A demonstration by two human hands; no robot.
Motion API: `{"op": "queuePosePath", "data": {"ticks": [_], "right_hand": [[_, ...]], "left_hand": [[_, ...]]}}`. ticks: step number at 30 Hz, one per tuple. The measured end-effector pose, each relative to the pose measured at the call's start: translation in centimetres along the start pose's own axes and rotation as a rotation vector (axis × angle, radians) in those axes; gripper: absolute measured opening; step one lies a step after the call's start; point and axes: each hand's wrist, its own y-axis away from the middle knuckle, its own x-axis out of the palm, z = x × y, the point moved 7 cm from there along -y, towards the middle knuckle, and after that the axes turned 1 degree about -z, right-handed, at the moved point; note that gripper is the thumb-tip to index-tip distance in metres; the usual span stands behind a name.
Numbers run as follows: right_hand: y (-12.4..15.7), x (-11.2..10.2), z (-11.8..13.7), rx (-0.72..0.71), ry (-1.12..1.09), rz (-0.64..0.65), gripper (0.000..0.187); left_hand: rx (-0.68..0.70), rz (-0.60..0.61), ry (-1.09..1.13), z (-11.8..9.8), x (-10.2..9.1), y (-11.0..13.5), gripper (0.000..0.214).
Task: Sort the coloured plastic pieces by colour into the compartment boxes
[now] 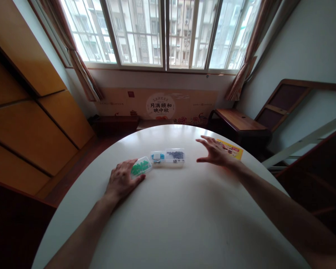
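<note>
Three small clear plastic boxes lie in a row on the round white table (168, 224). My left hand (121, 181) grips the leftmost box, which holds green pieces (141, 166), fingers curled round its near end. Beside it is a box with blue and white pieces (158, 156), then a box with dark pieces (175, 155). My right hand (214, 151) hovers open to the right of the dark box, fingers spread and apart from it. Just behind that hand a yellow printed booklet (235, 151) lies flat on the table.
A wooden side table (238, 120) stands past the table's far right edge, with a leaning wooden frame (285, 99) behind it. A low dark cabinet (114, 125) sits under the window. Wooden cupboards (30, 123) line the left wall.
</note>
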Motion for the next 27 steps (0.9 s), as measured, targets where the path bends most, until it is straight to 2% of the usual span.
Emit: {"op": "queuePosePath", "data": {"ticks": [3, 5, 6, 8, 11, 13, 15, 17, 19, 21, 23, 25, 27], "right_hand": [[-2.5, 3.9, 5.1, -0.072, -0.104, 0.093, 0.091], [-3.7, 6.2, 7.1, -0.042, -0.130, 0.154, 0.090], [-4.1, 7.1, 7.5, -0.004, -0.142, 0.168, 0.083], [-4.4, 7.8, 8.1, 0.034, -0.145, 0.177, 0.072], [-3.5, 6.2, 8.0, 0.011, -0.070, 0.100, 0.066], [-2.3, 3.7, 7.0, 0.000, -0.014, -0.009, 0.066], [-0.8, 0.7, 4.9, 0.031, -0.001, -0.136, 0.066], [1.0, -2.1, 1.7, 0.123, 0.046, -0.253, 0.067], [2.8, -3.9, -2.0, 0.279, 0.119, -0.300, 0.069], [4.5, -4.4, -5.3, 0.414, 0.176, -0.258, 0.069], [5.6, -4.2, -7.3, 0.479, 0.208, -0.186, 0.068], [5.9, -3.9, -7.8, 0.499, 0.216, -0.146, 0.069], [5.3, -4.0, -6.7, 0.485, 0.210, -0.185, 0.074]], "left_hand": [[-0.010, 0.013, 0.008, 0.1, -0.1, 0.1, 0.058], [-0.010, 0.001, 0.005, 0.1, -0.3, 0.2, 0.057], [-0.012, -0.003, 0.005, 0.1, -0.4, 0.3, 0.057], [-0.016, -0.004, 0.010, 0.1, -0.5, 0.3, 0.056], [-0.025, -0.001, 0.029, 0.2, -0.3, 0.3, 0.057], [-0.033, -0.006, 0.042, 0.3, -0.1, 0.2, 0.059], [-0.040, -0.009, 0.050, 0.4, 0.0, 0.1, 0.061], [-0.045, -0.009, 0.058, 0.4, 0.1, 0.1, 0.061], [-0.047, -0.013, 0.065, 0.3, 0.1, 0.0, 0.061], [-0.042, -0.022, 0.068, 0.2, 0.0, 0.0, 0.061], [-0.035, -0.027, 0.066, 0.1, -0.1, 0.0, 0.062], [-0.030, -0.024, 0.067, 0.2, 0.0, 0.0, 0.063], [-0.030, -0.018, 0.066, 0.3, 0.1, -0.1, 0.063]]}}
